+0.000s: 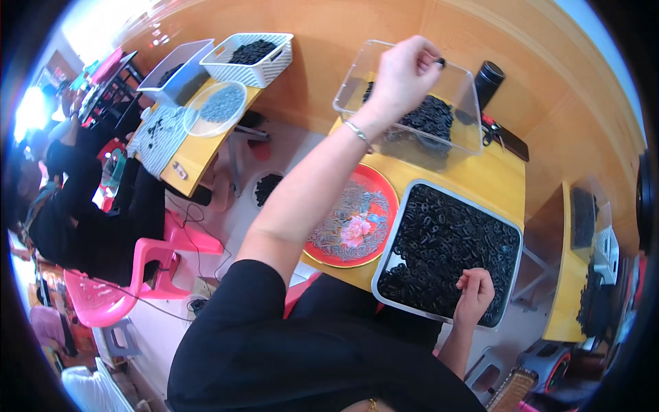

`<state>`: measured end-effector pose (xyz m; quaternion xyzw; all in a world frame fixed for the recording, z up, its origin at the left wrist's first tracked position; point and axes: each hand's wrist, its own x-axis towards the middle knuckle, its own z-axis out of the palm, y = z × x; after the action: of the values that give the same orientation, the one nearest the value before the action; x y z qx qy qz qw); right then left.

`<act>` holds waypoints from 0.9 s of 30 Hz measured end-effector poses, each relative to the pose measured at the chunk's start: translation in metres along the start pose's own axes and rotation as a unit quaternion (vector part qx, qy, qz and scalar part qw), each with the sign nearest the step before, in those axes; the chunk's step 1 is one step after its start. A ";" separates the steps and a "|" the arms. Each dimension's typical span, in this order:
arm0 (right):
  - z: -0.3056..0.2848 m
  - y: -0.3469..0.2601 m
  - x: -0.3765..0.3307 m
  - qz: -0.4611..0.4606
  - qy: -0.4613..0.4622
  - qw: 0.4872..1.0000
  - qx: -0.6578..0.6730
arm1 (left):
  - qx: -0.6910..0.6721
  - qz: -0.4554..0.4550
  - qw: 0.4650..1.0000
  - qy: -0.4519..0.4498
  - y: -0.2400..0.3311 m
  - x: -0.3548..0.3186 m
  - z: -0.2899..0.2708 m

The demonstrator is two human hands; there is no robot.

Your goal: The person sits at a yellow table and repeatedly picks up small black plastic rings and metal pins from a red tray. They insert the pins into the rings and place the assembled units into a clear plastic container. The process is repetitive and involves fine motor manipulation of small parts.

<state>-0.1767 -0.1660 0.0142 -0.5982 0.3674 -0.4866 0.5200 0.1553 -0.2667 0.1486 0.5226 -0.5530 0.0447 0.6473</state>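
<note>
My left hand (pixel 406 77) is raised over a clear plastic box (pixel 473 103), fingers pinched on a small black piece (pixel 440 62). Many loose black pieces (pixel 429 117) lie inside that box. Above the near right part of a metal-rimmed tray (pixel 390 264), my right hand (pixel 475 292) is closed with curled fingers; what they hold, if anything, is hidden. Small black plastic pieces with openings in them (pixel 446 233) fill most of the tray. Left of it sits a round red plate (pixel 390 196) with a flower print, strewn with thin grey metal pieces (pixel 343 213).
A dark cylindrical bottle (pixel 489 79) and red-handled scissors (pixel 489 127) are behind the tray. To the left, another table (pixel 195 161) bears bins and a round tub (pixel 233 113). A pink chair (pixel 103 299) and a person in black (pixel 89 220) are beyond.
</note>
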 end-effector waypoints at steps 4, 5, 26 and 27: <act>0.005 -0.008 0.005 0.012 -0.012 1.000 -0.021 | 0.039 0.008 0.999 0.009 -0.018 0.002 -0.008; 0.006 -0.010 0.006 0.017 -0.020 0.999 -0.021 | 0.019 0.010 1.000 0.014 -0.022 0.004 -0.010; 0.018 -0.001 0.003 0.030 -0.066 0.996 -0.047 | -0.227 -0.204 0.942 -0.137 -0.016 -0.018 -0.027; 0.019 0.000 0.003 0.027 -0.071 0.995 -0.059 | -0.225 -0.203 0.943 -0.140 -0.015 -0.019 -0.027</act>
<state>-0.1577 -0.1641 0.0149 -0.6508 0.3735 -0.4064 0.5213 0.1754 -0.2437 0.1290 0.4655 -0.5156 -0.2872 0.6595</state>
